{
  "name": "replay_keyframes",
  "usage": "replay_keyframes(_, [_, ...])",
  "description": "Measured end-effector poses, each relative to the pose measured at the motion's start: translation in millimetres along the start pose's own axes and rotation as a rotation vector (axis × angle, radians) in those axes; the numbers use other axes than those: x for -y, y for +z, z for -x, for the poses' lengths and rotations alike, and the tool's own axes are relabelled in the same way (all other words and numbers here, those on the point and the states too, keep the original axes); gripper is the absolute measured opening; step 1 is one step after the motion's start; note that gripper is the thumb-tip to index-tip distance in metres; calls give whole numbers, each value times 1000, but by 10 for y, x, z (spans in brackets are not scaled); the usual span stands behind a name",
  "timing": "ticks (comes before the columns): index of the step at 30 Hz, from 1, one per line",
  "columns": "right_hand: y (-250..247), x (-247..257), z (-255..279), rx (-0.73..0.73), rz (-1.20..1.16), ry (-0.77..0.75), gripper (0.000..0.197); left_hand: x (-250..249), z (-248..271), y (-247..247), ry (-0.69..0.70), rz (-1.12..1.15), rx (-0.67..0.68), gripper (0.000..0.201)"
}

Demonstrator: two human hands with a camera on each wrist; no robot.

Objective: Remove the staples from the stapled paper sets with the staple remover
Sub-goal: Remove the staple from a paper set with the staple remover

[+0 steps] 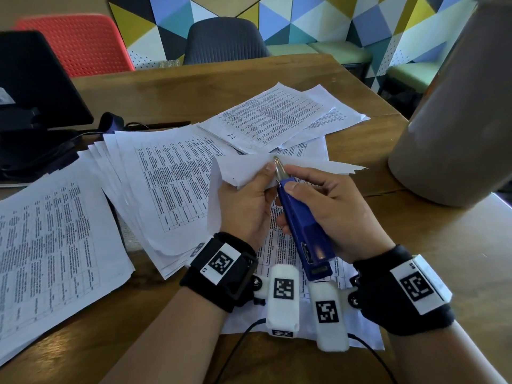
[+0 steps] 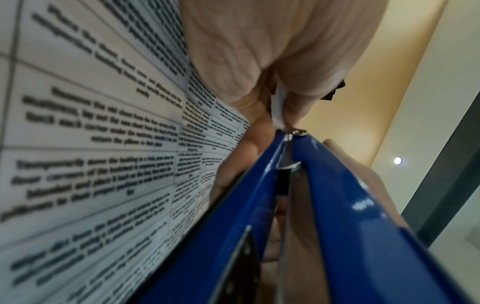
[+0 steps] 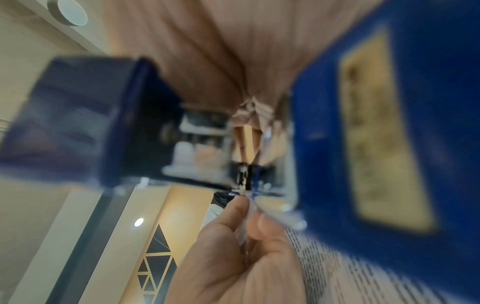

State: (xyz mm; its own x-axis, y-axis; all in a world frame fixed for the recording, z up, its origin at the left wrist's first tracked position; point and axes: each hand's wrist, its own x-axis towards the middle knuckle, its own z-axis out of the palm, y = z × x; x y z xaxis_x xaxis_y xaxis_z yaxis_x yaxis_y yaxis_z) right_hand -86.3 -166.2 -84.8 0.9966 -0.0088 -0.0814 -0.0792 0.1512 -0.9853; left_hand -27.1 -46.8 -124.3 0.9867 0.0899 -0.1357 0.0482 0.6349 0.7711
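Both hands raised over the near-middle of the wooden tabletop (image 1: 360, 87), working close together.

Left hand (image 1: 243, 206): fingers curled, pinching the folded-up corner of a paper set (image 1: 241, 173). Thumb on the near face of the corner, other fingers behind it. Rest of that set lies flat on the tabletop below the hands, printed tables face up.

Right hand (image 1: 329, 209): wrapped around the blue staple remover (image 1: 302, 225), thumb pressing on top near its front end. Tool slants from the near edge up and away; its back end sits just above the two white wrist cameras.

Metal tip (image 1: 277, 163) of the remover touches the lifted corner just beside the left thumb. Left wrist view shows the tip (image 2: 288, 133) meeting the paper edge right where the fingers pinch. The staple itself is too small to make out. Right wrist view heavily blurred; only the blue body and the left hand show.

More printed sheets: a fanned pile (image 1: 155, 189) left of the hands, another stack (image 1: 50, 250) toward the left edge, and a set (image 1: 271, 120) further back. A large grey cylinder (image 1: 454, 106) stands at the right edge.
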Motion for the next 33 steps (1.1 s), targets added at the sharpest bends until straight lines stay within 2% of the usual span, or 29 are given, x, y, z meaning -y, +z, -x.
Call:
replay_keyframes(4, [-35,-48,-34,0,100,-42,33,-29,22,38,15,22,-23,4])
replay_keyframes(7, [-68,-80,-60,-29,235,-103,31,-27,29,83,63,-7,-42,10])
replay_keyframes(11, [-73,-99,-64,-46,318,-160,32,-7,25,81,174,-178,-74,13])
replay_keyframes(17, [-87,-96,-44,-20,365,-178,40,-15,43,70,256,-252,-55,5])
replay_keyframes(26, [-96,-123,-47,-37,366,-188,48,-7,52,52,301,-299,0,29])
replay_keyframes(33, [-95,-125,-49,-58,404,-199,51,-19,48,43,306,-329,25,26])
